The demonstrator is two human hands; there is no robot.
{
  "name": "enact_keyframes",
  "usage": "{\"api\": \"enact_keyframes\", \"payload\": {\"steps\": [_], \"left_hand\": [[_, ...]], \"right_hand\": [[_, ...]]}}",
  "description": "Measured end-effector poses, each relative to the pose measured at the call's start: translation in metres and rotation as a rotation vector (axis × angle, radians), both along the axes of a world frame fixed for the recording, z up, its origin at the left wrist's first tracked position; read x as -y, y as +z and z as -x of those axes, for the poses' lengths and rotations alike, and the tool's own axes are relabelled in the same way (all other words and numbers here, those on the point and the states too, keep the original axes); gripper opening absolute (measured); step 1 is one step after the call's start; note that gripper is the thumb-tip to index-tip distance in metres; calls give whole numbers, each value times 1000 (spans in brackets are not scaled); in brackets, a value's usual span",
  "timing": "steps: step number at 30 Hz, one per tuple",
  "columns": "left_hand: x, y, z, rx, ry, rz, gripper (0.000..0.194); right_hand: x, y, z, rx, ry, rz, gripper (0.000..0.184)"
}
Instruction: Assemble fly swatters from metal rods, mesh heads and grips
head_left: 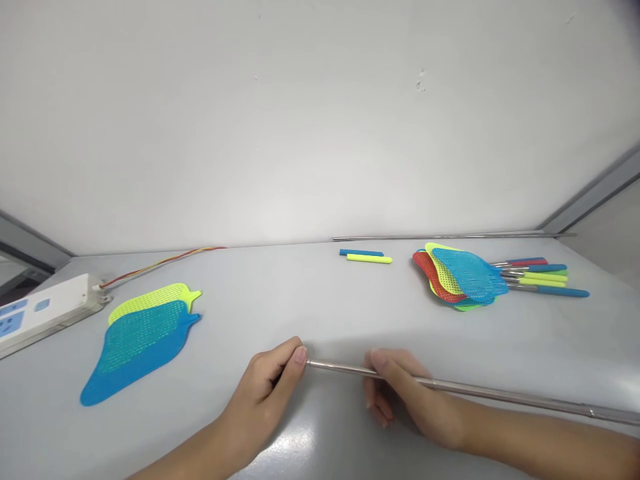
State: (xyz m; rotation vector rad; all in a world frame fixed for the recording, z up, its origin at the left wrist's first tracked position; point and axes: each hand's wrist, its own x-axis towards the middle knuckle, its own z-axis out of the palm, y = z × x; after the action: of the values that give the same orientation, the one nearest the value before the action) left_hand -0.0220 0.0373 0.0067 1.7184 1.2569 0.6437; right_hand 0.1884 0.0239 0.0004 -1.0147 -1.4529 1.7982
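A thin telescopic metal rod (500,394) runs across the front of the table, from the middle out past the right edge of the view. My left hand (273,383) pinches its thin left end between thumb and curled fingers. A short way to the right, my right hand (400,383) is around the rod, thumb on top and fingers curled loosely below; it is slightly blurred. Two loose fly swatter heads lie to the left, a blue mesh one (145,343) partly over a yellow one (123,304).
At the right back lies a pile of fly swatters (465,273) with coloured handles. A blue grip (360,253) and a yellow grip (370,259) lie mid-back. Another metal rod (450,237) lies along the wall. A white power strip (55,310) with a red-yellow wire (160,263) sits at left.
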Motion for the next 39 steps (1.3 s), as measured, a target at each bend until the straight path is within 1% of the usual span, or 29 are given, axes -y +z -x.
{"api": "enact_keyframes", "payload": {"steps": [5,9,16,18,24,30,35,39], "left_hand": [[1,-3,0,18,41,25,38],[0,-2,0,66,52,62,36],[-1,0,0,75,-6,3,31],[-1,0,0,61,-4,-22,32],[-3,3,-1,31,96,-17,33],[-2,1,1,88,185,21,32],[-4,-1,1,168,257,38,32],[-6,-2,0,215,270,49,33]], "right_hand": [[0,2,1,-25,-16,18,49],[0,2,2,-22,-22,30,48],[-1,0,2,35,-23,-26,51],[-1,-1,3,39,-26,-33,51],[-2,3,5,57,-51,-51,49],[-2,5,5,66,-105,-25,45],[-2,-4,4,-25,-169,24,44],[0,-11,1,-209,-226,72,46]]}}
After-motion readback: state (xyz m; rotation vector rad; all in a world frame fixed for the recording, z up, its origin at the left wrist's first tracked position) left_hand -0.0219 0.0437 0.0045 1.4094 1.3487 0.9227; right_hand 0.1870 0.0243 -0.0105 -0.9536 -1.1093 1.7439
